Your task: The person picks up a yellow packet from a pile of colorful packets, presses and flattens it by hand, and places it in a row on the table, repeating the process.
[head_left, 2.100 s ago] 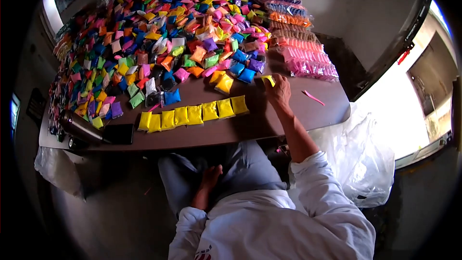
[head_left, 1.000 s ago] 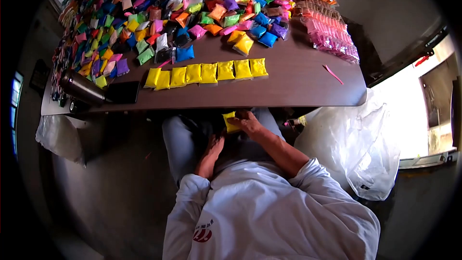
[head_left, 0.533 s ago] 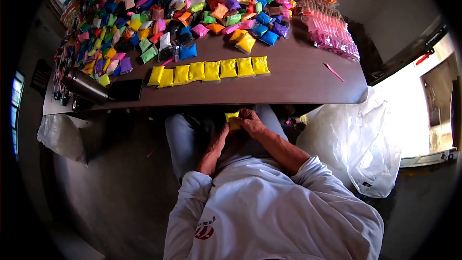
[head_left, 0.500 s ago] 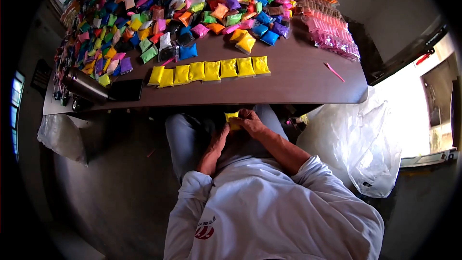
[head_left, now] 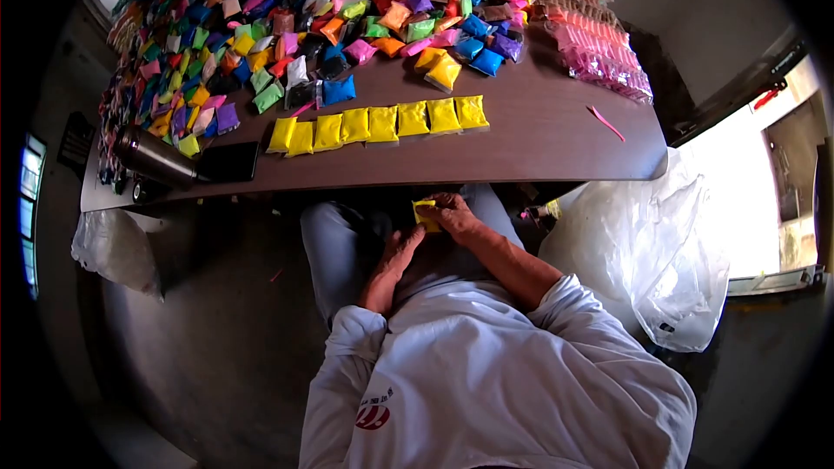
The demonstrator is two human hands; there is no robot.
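Over my lap, just below the table edge, a small yellow packet [head_left: 424, 214] is between my hands. My right hand [head_left: 453, 215] is closed on its right side, fingers and thumb across its face. At its lower left, my left hand [head_left: 402, 247] grips the packet, with part of the fingers hidden. Ahead on the brown table lies a row of several similar yellow packets [head_left: 382, 124], side by side and touching or overlapping. Two more yellow-orange packets [head_left: 443, 72] lie behind that row.
A large heap of multicoloured packets [head_left: 269, 43] covers the table's back. Stacked pink packets [head_left: 604, 61] line its right side. A metal flask [head_left: 156, 156] and a dark flat object [head_left: 228, 161] lie at left. A pink strip [head_left: 605, 123] rests at right. Plastic bags [head_left: 647, 252] hang beside the table.
The yellow packet has turned slightly in my hands, and my right fingers now cover more of it. My left hand has shifted a little lower. The view has moved slightly.
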